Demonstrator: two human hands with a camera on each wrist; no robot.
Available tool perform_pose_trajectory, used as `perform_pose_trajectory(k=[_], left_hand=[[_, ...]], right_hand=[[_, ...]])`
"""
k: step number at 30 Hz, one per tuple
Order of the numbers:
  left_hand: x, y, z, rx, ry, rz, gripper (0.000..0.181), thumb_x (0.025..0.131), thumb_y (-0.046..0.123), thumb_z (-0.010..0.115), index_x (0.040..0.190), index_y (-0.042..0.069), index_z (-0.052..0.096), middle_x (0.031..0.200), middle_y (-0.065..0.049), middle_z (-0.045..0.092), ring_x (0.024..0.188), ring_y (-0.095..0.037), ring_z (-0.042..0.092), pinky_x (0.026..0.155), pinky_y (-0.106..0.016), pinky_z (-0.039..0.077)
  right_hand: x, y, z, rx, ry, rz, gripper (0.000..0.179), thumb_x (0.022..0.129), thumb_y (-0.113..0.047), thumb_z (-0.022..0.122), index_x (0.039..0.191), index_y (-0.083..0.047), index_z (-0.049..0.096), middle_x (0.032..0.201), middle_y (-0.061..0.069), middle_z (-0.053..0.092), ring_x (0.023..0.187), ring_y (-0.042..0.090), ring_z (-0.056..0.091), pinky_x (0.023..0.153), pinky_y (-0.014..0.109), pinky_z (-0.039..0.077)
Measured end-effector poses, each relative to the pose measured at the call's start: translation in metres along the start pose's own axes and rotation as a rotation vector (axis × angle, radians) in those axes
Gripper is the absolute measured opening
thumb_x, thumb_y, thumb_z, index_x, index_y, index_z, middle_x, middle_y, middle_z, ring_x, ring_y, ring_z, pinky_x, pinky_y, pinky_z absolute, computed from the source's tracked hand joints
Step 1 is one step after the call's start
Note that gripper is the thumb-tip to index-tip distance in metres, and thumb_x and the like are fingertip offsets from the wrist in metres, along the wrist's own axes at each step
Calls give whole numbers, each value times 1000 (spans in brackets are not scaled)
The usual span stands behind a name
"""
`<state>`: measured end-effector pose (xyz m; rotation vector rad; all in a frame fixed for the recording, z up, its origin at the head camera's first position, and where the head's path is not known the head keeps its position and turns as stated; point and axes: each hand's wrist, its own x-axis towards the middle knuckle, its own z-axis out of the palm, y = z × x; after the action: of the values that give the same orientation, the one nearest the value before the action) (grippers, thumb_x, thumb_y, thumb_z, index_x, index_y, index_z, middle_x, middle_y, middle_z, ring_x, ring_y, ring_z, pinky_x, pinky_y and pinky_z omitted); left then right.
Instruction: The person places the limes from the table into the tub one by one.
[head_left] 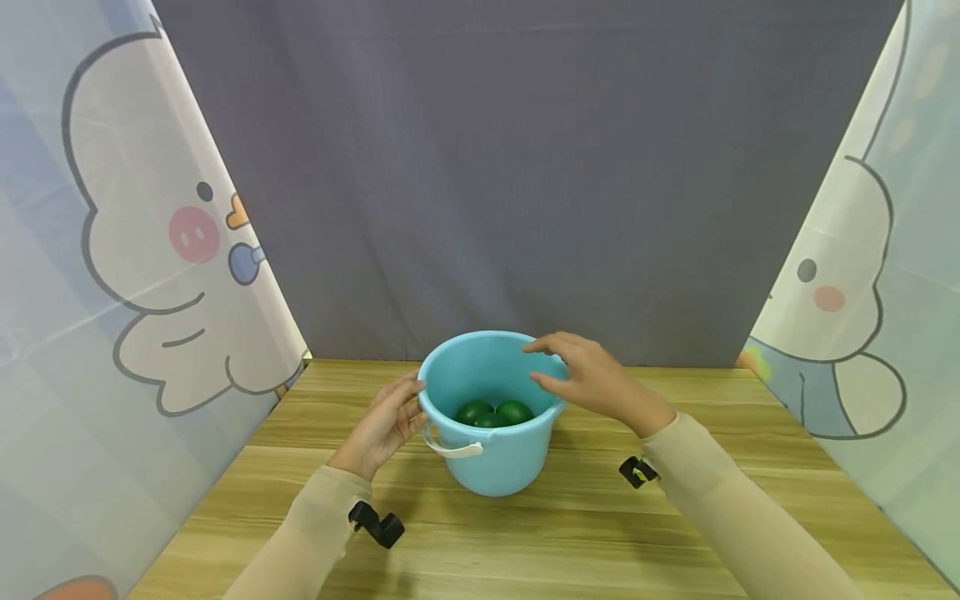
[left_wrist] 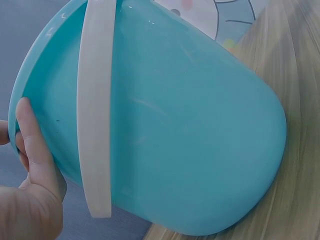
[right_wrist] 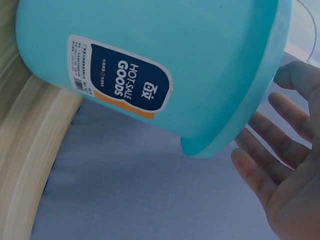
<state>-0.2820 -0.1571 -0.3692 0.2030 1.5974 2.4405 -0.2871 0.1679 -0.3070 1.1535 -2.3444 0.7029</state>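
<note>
A light-blue plastic bucket stands upright on the table, with several glossy dark-green round fruits at its bottom. At its left side, my left hand holds the rim between its fingers, one of them against the outer wall in the left wrist view. The bucket's white handle hangs down on that side. My right hand is held over the right rim, thumb and fingers spread apart with nothing between them. In the right wrist view its fingertips are right at the rim, beyond a printed label.
The wood-grain table reaches back to a grey curtain. Cartoon-printed cloths hang at the left and right. Each wrist wears a black mount.
</note>
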Motion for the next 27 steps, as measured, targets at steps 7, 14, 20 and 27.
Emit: perform_pose_trajectory(k=[7, 14, 20, 27], left_hand=[[-1, 0, 0, -1, 0, -6, 50, 104, 10, 47, 151, -1, 33, 116, -8, 49, 76, -5, 62, 62, -12, 55], [0, -1, 0, -5, -3, -4, 50, 104, 10, 47, 151, 0, 33, 111, -7, 51, 75, -5, 62, 62, -12, 55], [0, 0, -1, -24, -5, -3, 51, 104, 9, 46, 152, -1, 32, 110, -7, 51, 74, -5, 62, 61, -12, 55], [1, -2, -1, -50, -9, -7, 53, 104, 8, 46, 153, -1, 29, 111, -7, 50, 75, -6, 62, 62, -13, 55]], right_hand=[[-8, 1, -4, -4, 22, -5, 31, 91, -17, 75, 120, -9, 67, 117, 5, 67, 103, 29, 64, 82, 43, 59], [-18, 6, -9, 8, 59, -13, 27, 90, -11, 76, 116, -7, 68, 115, 6, 68, 103, 29, 67, 85, 44, 60], [-25, 10, -11, 10, 75, -10, 26, 89, -8, 76, 113, -3, 69, 113, 9, 69, 105, 28, 67, 86, 43, 60], [-34, 17, -12, -22, 103, -13, 25, 88, -6, 77, 112, -3, 69, 112, 6, 69, 106, 23, 65, 86, 43, 59]])
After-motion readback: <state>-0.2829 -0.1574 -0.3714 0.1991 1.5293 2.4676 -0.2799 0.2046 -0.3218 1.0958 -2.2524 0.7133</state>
